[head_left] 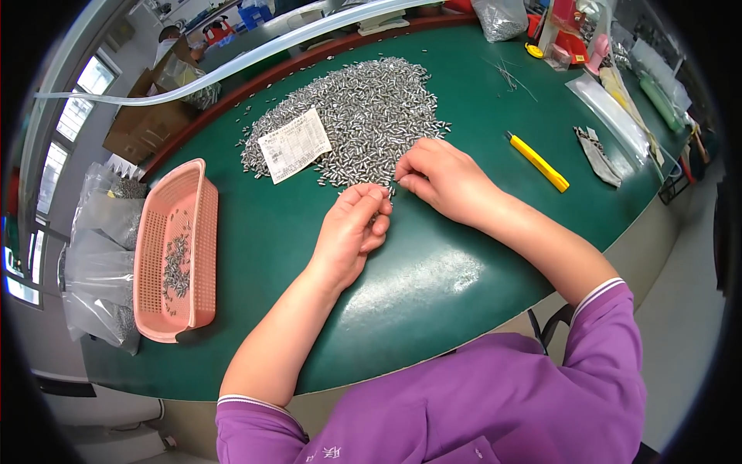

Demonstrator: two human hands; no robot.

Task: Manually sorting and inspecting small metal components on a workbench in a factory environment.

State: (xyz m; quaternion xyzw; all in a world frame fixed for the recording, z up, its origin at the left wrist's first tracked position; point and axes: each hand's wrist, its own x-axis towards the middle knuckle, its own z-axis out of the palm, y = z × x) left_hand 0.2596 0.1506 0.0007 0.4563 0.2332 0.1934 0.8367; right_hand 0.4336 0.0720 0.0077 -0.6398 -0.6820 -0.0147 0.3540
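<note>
A wide heap of small silvery metal pins (379, 100) lies on the green table, with a printed paper slip (295, 145) resting on its near left part. At the heap's near edge, my left hand (355, 224) is closed, thumb against curled fingers; what is in the pinch is too small to make out. Just to its right, my right hand (442, 176) is also closed, thumb and forefinger together beside the pins. Its fingertips hide whatever they may hold. The two hands are close but apart.
To the left stands a pink plastic basket (205, 255) with some pins inside, beside clear bags (97, 263) of metal parts. A yellow-handled tool (539, 163) lies at right, near a small grey pouch (597, 157) and thin wires (506, 75). A clear tube (255, 63) arches across the far side.
</note>
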